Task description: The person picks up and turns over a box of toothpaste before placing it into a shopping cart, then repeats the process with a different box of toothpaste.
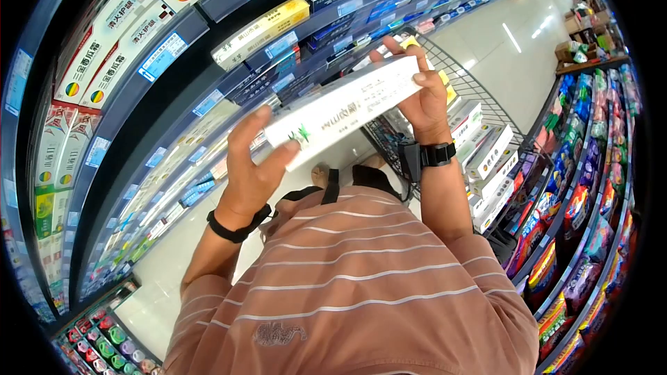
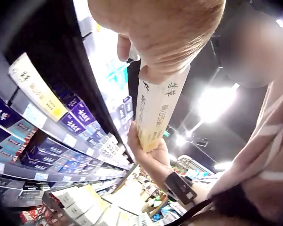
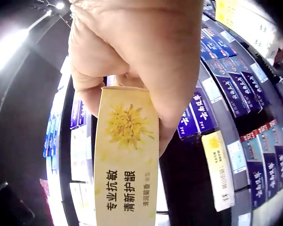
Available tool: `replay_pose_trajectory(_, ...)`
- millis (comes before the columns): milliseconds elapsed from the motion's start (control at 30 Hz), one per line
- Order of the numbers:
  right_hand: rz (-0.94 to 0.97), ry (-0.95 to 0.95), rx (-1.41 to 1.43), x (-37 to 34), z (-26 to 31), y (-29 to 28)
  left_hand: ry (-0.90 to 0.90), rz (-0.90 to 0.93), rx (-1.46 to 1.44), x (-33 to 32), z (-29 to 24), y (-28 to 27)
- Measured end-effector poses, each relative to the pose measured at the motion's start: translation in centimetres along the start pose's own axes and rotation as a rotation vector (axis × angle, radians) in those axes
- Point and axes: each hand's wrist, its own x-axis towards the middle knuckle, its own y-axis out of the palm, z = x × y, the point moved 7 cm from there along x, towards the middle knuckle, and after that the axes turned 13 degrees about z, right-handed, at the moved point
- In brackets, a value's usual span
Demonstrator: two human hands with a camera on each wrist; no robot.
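A long white toothpaste box [image 1: 354, 105] is held level between both hands in front of the chest. My left hand [image 1: 249, 167] grips its left end, with the thumb on the near face. The right hand [image 1: 427, 101] pinches the other end between thumb and fingers. In the right wrist view the pale yellow end of the box [image 3: 127, 141] shows a yellow flower and dark lettering. A similar white and yellow box [image 1: 260, 33] lies on the shelf just beyond, with a dark gap around it.
Shelves of boxed toothpaste [image 1: 340, 28] with blue price labels curve along the left and front. A wire shopping cart [image 1: 479, 80] stands at the right, holding several white boxes [image 1: 490, 167]. Colourful bagged goods [image 1: 580, 201] fill the shelf on the far right.
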Motion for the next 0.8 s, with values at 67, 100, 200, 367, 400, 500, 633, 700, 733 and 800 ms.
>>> replay_pose_trajectory(67,0.045,-0.029,0.027,0.5,1.4,1.0,0.024,0.066,-0.094,0.8,-0.8,-0.6)
replay_pose_trajectory(100,0.070,-0.049,0.050,0.5,2.0,1.3,0.062,0.063,-0.120,1.3,-1.4,-1.0)
replay_pose_trajectory(200,0.151,-0.068,0.081,0.6,3.3,1.9,0.165,0.037,-0.171,2.5,-3.0,-2.2)
replay_pose_trajectory(367,0.186,-0.074,0.082,0.5,3.5,2.5,0.333,-0.078,-0.101,2.9,-4.1,-2.7)
replay_pose_trajectory(400,0.140,-0.045,0.038,0.5,3.3,2.4,0.240,-0.025,-0.111,2.6,-3.1,-2.1)
replay_pose_trajectory(500,-0.006,0.055,-0.098,0.8,1.9,1.5,-0.038,0.052,-0.101,1.1,0.3,0.0)
replay_pose_trajectory(633,-0.179,0.271,-0.156,0.4,-1.3,-2.2,-0.253,0.063,-0.132,0.1,5.2,2.0)
replay_pose_trajectory(700,-0.250,0.349,-0.211,0.6,-2.8,-3.4,-0.362,0.133,-0.099,-0.5,7.0,2.5)
replay_pose_trajectory(733,-0.271,0.392,-0.203,0.9,-3.6,-4.0,-0.315,0.165,0.008,0.0,7.2,2.4)
replay_pose_trajectory(800,-0.276,0.415,-0.195,1.8,-5.1,-5.0,-0.352,0.260,0.075,0.4,8.0,2.5)
